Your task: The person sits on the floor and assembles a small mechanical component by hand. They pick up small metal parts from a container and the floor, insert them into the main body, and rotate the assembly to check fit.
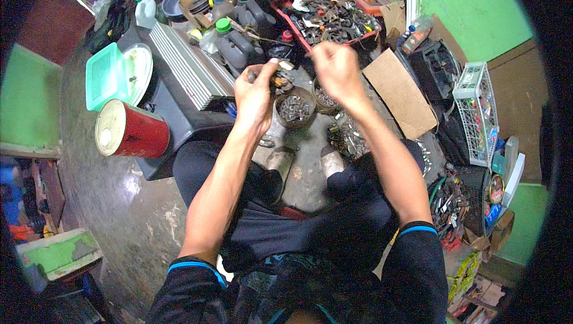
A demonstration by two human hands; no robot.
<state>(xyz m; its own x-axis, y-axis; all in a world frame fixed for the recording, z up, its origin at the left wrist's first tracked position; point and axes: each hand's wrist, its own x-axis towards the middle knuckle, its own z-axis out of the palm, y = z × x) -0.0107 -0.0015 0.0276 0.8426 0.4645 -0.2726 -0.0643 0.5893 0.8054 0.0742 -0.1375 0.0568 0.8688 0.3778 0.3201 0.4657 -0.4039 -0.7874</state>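
Observation:
My left hand is raised in front of me, thumb up and fingers curled round a small dark part, mostly hidden. Beside it shows a cluster of brownish metal pieces; I cannot tell whether the hand holds these. My right hand is closed and slightly blurred, at the near corner of a red-edged tray heaped with mixed small parts; what it grips is hidden. Below, between the hands, stands a round tin of small grey metal pieces, with a second tin partly under my right wrist.
Loose metal pieces lie on the floor near my right foot. A cardboard sheet and a white plastic basket are on the right. Leftward are dark jugs, a red can and a green plastic box.

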